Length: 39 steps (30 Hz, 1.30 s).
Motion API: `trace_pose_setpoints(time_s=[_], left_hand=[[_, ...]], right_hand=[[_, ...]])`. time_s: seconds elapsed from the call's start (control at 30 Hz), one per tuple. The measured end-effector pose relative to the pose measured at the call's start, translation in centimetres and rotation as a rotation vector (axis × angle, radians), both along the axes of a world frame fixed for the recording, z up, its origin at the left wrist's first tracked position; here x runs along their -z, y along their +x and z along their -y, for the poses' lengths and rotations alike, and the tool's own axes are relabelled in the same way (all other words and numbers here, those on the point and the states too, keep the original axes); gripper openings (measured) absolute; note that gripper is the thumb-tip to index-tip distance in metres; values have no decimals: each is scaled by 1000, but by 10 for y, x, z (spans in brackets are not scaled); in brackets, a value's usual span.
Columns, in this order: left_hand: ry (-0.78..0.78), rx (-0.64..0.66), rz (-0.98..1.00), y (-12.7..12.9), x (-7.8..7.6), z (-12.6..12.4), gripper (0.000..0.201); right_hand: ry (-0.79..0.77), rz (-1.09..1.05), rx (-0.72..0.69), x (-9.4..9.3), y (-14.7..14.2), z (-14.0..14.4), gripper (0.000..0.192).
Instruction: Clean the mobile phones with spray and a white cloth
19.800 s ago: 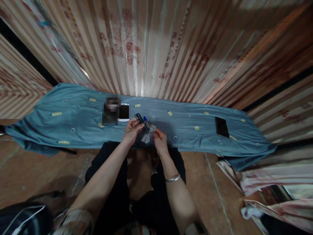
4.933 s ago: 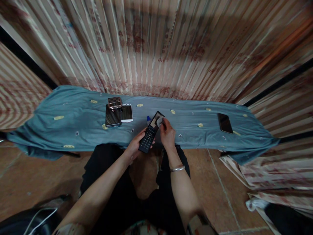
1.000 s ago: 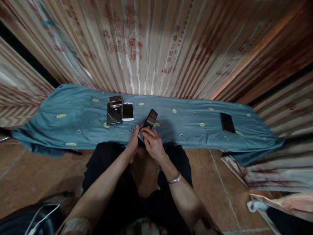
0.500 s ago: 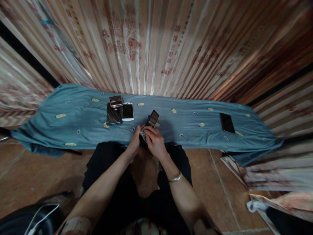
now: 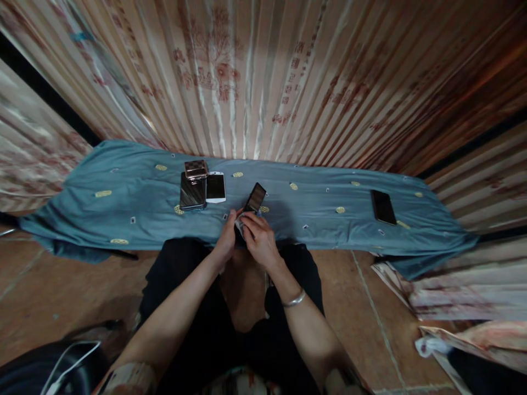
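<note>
Just above my knees, my left hand is closed round the lower part of a dark flip phone. The phone is unfolded, its upper half tilted up and away to the right. My right hand pinches a small pale cloth against the phone's lower half. Fingers and cloth hide most of that half. Left of my hands lie a white-framed phone and a dark, shiny phone. A small checkered, metal-edged device rests across the dark phone's top end.
A blue cloth with yellow prints covers the long, narrow table. Farther right lies a black phone. Pleated curtains hang close behind and at both sides. At lower left, a white cable lies over a dark rounded object.
The flip phone's upper half has shifted slightly up and left. My right hand has moved a little with the cloth; my left hand stays nearly in place.
</note>
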<state>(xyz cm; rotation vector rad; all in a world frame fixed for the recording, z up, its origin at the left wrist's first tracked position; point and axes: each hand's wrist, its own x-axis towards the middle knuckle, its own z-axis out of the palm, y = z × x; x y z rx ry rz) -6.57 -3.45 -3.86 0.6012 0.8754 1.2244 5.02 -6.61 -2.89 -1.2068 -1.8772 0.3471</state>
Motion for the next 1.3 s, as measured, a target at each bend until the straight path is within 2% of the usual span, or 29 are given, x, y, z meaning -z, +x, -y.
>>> trace_pose_setpoints(time_s=[0.17, 0.4, 0.53, 0.73, 1.0, 1.3], left_hand=[[36, -16, -77, 0, 12, -2, 55], [83, -27, -152, -2, 8, -2, 57], [64, -38, -199, 0, 8, -1, 56], [65, -57, -234, 3, 4, 1, 43], [44, -101, -174, 0, -9, 0, 37], [-26, -70, -37, -3, -19, -1, 40]], right_hand=[[36, 27, 24, 1, 4, -2, 39], [16, 89, -24, -1, 1, 1, 40], [-5, 92, 12, -3, 3, 0, 42], [-1, 100, 68, -4, 5, -1, 45], [36, 138, 1, -6, -9, 9, 39], [27, 78, -59, -9, -15, 13, 36]])
